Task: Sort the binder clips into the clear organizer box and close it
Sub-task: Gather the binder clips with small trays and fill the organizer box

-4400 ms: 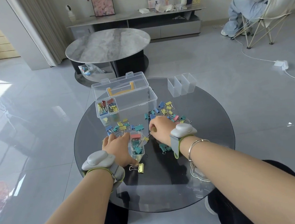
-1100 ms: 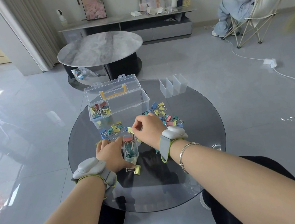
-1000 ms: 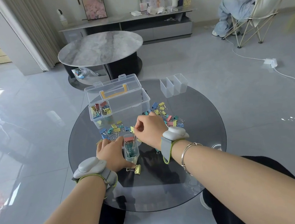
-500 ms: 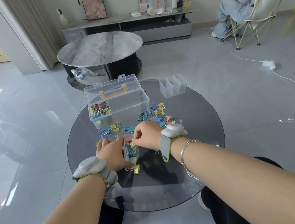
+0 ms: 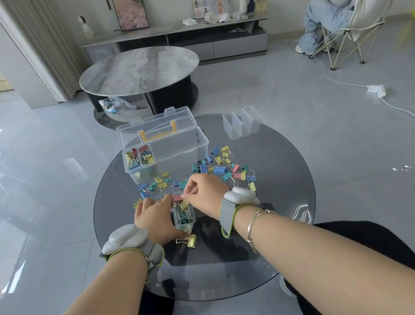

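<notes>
She is mid-fill: left hand [image 5: 154,217] steadies the small clear bin [image 5: 184,215], right hand [image 5: 204,195] pinches something over it, loose binder clips [image 5: 223,168] lie near the open organizer box [image 5: 176,147]; next, fetch another.

Home living room: low media console [image 5: 175,39] with framed picture [image 5: 129,9], marble coffee table [image 5: 138,70], curtain [image 5: 43,46], tiled floor [image 5: 297,115].
</notes>
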The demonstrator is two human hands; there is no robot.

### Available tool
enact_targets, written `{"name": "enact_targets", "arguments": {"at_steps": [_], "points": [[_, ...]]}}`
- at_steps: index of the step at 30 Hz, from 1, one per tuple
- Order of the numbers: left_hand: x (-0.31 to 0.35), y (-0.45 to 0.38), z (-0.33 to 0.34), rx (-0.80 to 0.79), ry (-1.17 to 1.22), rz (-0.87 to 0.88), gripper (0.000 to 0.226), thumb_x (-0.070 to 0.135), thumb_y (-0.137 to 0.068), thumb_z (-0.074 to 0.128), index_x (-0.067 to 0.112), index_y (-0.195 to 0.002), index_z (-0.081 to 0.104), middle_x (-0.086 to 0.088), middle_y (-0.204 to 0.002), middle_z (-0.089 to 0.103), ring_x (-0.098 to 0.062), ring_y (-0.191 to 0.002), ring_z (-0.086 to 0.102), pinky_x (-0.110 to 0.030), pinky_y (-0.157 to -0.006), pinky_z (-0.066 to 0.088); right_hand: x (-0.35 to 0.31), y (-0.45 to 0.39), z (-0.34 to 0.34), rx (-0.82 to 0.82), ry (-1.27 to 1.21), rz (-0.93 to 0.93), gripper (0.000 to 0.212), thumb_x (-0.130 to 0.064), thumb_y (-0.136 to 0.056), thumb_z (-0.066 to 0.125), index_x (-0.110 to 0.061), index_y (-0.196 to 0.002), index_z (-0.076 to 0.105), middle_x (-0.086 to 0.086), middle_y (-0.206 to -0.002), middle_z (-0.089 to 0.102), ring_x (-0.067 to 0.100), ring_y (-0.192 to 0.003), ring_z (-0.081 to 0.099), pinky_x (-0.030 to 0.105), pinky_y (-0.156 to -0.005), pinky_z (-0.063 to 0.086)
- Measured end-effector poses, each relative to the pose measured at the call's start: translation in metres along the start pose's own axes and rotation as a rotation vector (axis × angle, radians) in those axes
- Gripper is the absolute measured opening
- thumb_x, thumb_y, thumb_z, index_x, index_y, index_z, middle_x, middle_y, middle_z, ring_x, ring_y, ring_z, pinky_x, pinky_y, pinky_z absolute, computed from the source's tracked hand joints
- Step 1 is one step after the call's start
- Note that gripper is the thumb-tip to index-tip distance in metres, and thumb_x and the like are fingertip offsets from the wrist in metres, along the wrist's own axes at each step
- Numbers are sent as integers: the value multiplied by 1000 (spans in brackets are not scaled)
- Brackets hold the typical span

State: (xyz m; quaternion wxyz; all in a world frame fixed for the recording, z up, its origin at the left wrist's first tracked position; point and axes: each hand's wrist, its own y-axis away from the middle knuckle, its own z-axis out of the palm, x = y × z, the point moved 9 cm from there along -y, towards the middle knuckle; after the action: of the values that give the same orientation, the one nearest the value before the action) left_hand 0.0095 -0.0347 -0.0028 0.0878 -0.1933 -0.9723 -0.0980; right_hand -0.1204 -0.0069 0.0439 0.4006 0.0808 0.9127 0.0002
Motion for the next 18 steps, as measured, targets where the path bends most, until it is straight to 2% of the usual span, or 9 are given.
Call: {"name": "enact_targets", "arguments": {"at_steps": [2,4,5,7,10,11,13,15,18], "points": [[-3,0,0,-2,20,-16,73,67,-54,75,33,-109,41,16,-91,46,-15,-95,28,-39,-97,26,14,-4,-8,84,-133,66,12,-29,-89,59,-20,-82,55,-3,-80,65,20,-79,64,30,-74,51],[-5,-1,0,7,28,-21,73,68,-53,75,35,-108,40,16,-90,45,-14,-96,26,-39,-98,26,29,-10,-26,175,-29,76,8,-27,-90,56,-20,-92,53,0,-89,64,23,-87,62,34,-77,50],[-7,-2,0,10,28,-23,74,68,-52,75,35,-108,39,16,-90,46,-14,-96,26,-39,-98,26,35,-15,-34,192,163,50,16,-27,-90,57,-19,-102,53,2,-102,62,26,-96,59,36,-80,48],[-8,-4,-1,18,27,-22,75,69,-51,75,35,-108,40,16,-91,49,-15,-97,27,-40,-99,26,53,-23,-38,119,510,45,47,-36,-85,63,-20,-126,45,7,-128,47,31,-115,46,40,-87,45],[-9,-8,-4,32,20,-20,77,72,-49,74,36,-109,39,15,-94,51,-16,-100,29,-40,-100,26,82,-35,-32,-40,579,138,74,-35,-80,67,-27,-142,28,7,-150,21,36,-131,28,47,-94,42],[-9,-9,-5,34,12,-14,78,72,-49,73,36,-109,40,15,-92,50,-16,-99,28,-40,-100,25,88,-40,-27,-83,570,160,75,-31,-81,66,-28,-144,26,7,-152,17,38,-133,25,48,-96,40],[-8,-10,-4,25,6,-1,78,71,-50,74,36,-111,39,16,-92,48,-16,-98,28,-40,-102,24,91,-49,-18,-140,600,178,69,-29,-82,62,-27,-143,30,10,-149,24,38,-130,27,49,-101,40],[-8,-11,-3,13,12,-1,78,71,-52,74,36,-112,39,16,-95,48,-16,-103,30,-41,-104,23,87,-58,-16,-144,627,166,59,-24,-83,61,-22,-137,36,11,-138,35,38,-123,35,48,-98,42],[-7,-11,-4,9,14,2,76,71,-50,73,35,-109,40,14,-96,52,-17,-104,31,-38,-102,24,81,-62,-15,-121,639,136,44,-18,-86,59,-16,-125,39,12,-128,40,37,-113,45,46,-88,48]]}}
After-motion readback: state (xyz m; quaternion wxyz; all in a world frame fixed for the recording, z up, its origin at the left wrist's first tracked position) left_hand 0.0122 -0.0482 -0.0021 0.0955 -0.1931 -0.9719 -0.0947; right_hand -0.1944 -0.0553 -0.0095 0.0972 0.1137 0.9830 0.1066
